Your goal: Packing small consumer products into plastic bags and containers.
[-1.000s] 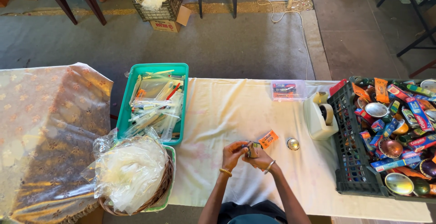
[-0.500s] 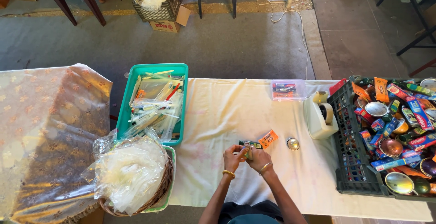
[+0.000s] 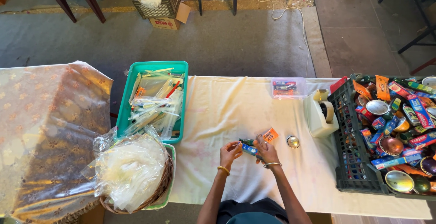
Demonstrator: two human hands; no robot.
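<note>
Both hands (image 3: 249,151) pinch what looks like small packets (image 3: 254,144).

Teal tray (image 3: 122,110), tape dispenser (image 3: 320,115), black crate (image 3: 347,160), basket (image 3: 159,190)

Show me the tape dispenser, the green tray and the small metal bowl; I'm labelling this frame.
tape dispenser (image 3: 320,113): head view, on its cream body.
green tray (image 3: 159,64): head view, on its far rim.
metal bowl (image 3: 293,141): head view, on its shiny middle.
</note>
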